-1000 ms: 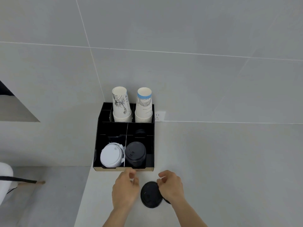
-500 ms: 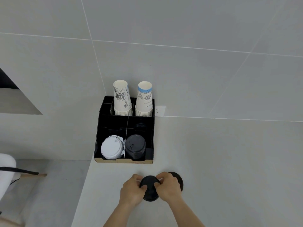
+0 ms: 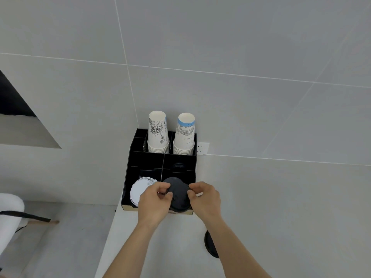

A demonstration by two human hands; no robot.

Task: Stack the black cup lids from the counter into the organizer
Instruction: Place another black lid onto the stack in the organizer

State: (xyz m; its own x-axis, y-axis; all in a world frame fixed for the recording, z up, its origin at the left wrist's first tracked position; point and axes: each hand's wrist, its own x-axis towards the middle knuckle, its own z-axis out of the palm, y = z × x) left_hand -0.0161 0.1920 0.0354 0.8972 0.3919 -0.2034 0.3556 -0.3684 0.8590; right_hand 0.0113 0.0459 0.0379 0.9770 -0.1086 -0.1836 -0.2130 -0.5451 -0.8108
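Black lid (image 3: 177, 194) pinched by both hands, left hand (image 3: 154, 203) & right hand (image 3: 204, 199) on opp. rims, flat, directly over organizer (image 3: 128, 177) front-right stack; needs straight drop.

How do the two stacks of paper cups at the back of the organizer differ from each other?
The left cup stack carries a black line drawing on plain white; the right cup stack has a blue band near its top end plus a grey sketch. The left stack reaches slightly higher in the frame than the right stack. The left stack stands in a compartment left of the right stack's. Both are upside down, white, nested, in the back row of the organizer.
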